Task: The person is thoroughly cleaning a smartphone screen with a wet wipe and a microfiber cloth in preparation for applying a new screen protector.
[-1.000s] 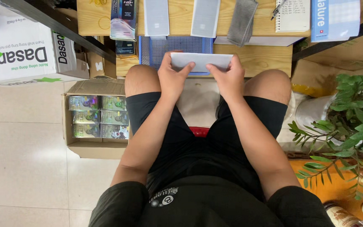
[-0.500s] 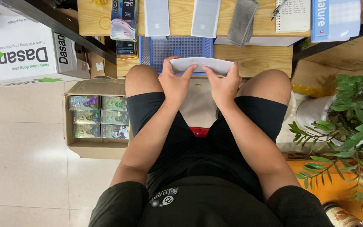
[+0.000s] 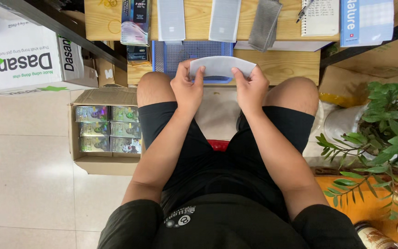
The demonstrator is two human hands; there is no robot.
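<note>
Far left: large white cardboard carton with green print on a dark shelf, off the tiled floor. Below it, an open brown cardboard box holding rows of small shiny packets (six visible, two across). Left hand closed in a pinch on the left end of a thin pale grey rectangular sheet, thumb on the near face. Sheet is held over the knees, just in front of the light wooden table edge, bowed upward in the middle (material unclear, flexible). Behind it, a blue plastic mesh tray on the table. Right hand pinches the right end the same way. Further back: two pale grey flat pads, a darker grey strip. Far right: leafy green potted plant.
</note>
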